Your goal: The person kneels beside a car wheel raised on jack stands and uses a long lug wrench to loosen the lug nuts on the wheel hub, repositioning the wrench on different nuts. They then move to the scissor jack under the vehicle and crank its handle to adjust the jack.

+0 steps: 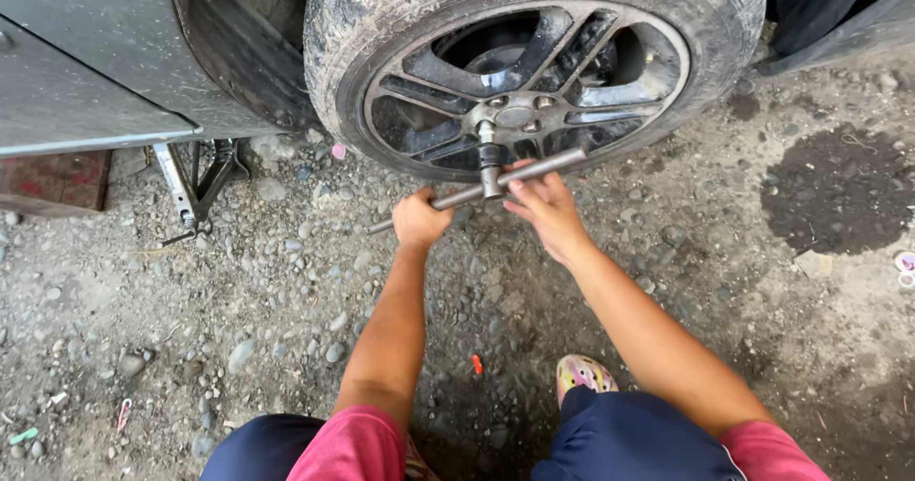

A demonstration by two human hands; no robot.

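At the crossbar of the lug wrench (481, 191) both of my hands are clamped: my left hand (419, 220) is curled in a closed fist around the bar's left stretch, and my right hand (545, 202) wraps its fingers over the bar just right of the centre joint, thumb side near me. I judge the two grips sit on opposite sides of the shaft so that the bar can be turned as a lever about the socket. That socket shaft runs away from me onto a lug nut low on the hub (518, 115) of the dark alloy wheel (534, 85), so the wrench hangs between my hands and the wheel, touching both. My left forearm runs almost straight away from me, wrist level; my right forearm comes in from the near right at a slant, wrist bent slightly toward the bar. A muddy tyre (381, 14) rings the wheel, its lower edge close to the gravel ground (286, 281). To the far left a scissor jack (195, 181) stands under the grey car body (86, 61), beside a reddish block (52, 181). Near me, my patterned shoe (583, 374) rests on the stones between my knees, and an oil stain (839, 190) darkens the ground to the right.
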